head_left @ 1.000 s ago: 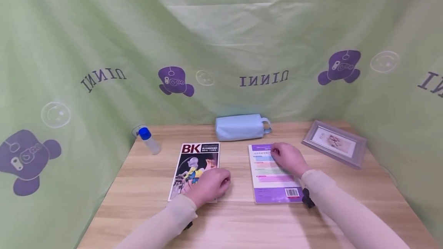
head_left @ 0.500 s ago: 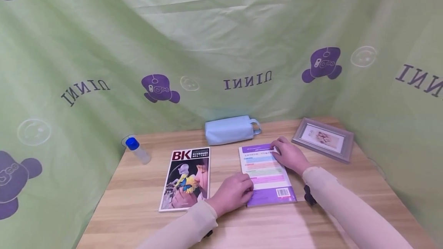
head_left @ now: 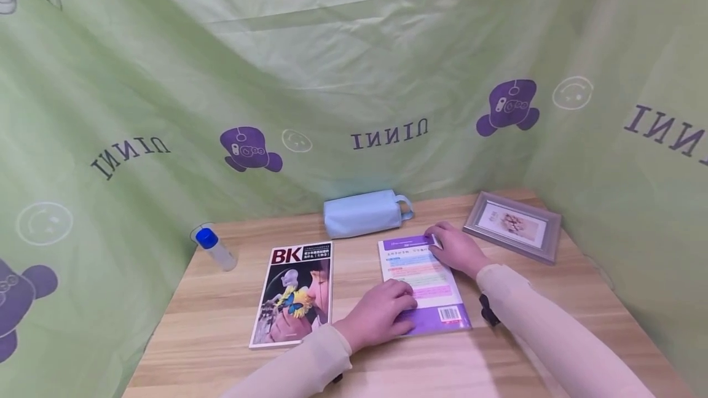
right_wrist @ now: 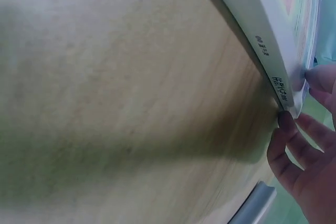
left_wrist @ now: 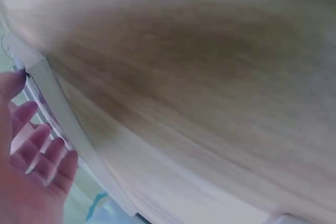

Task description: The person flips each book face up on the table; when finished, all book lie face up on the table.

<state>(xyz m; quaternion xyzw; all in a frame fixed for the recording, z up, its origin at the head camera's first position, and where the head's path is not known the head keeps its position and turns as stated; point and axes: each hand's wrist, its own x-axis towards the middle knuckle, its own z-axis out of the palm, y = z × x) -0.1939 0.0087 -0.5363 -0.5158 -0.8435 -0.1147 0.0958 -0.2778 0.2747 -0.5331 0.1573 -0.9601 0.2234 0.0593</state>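
A paperback book [head_left: 431, 274] with a white and purple back cover lies on the wooden table, barcode toward me. My right hand [head_left: 456, 250] pinches its far right corner; in the right wrist view the thumb [right_wrist: 318, 78] is over the cover and the fingertips are at the spine [right_wrist: 260, 45]. My left hand [head_left: 378, 313] rests at the near left part of the book, fingers loosely bent over the cover. In the left wrist view the left thumb [left_wrist: 11, 83] touches the book's corner. Left of that hand lies a BK magazine [head_left: 293, 293], its lower edge partly behind the sleeve.
A light blue pencil case [head_left: 362, 212] lies at the back, by the green curtain [head_left: 310, 54]. The grey picture frame [head_left: 511, 226] lies flat at the back right. A clear bottle with a blue cap [head_left: 217, 249] is at the back left.
My left hand has moved right, from over the BK magazine onto the book's near left part. The right hand has stayed at the far right corner. The view has turned slightly.
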